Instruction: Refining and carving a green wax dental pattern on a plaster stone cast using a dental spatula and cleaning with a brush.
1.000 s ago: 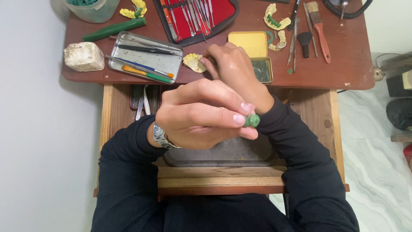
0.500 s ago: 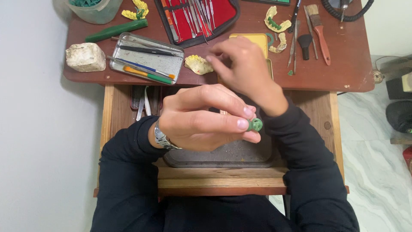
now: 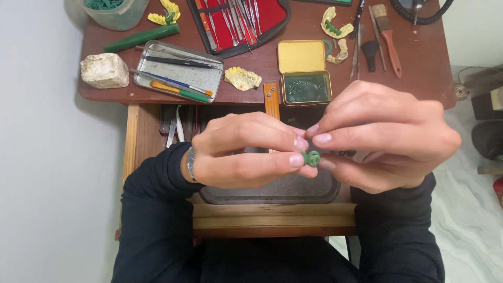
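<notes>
Small green wax piece (image 3: 312,158) pinched betw. both hands, L hand (image 3: 246,152) & R hand (image 3: 382,136) fingertips meeting, held over dark tray (image 3: 272,194), below counter (image 3: 419,78) front edge.

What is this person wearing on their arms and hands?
Both arms are in long dark sleeves reaching to the wrists. The left hand and right hand are bare, with no gloves. A metal wristwatch shows at the left cuff. The fingernails are short and unpainted.

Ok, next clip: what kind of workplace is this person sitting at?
Probably a dental technician's bench. Yellow plaster tooth casts lie on the reddish-brown wooden desk, beside a red-lined case of metal hand instruments. The left hand and right hand pinch a small green wax piece together.
</notes>
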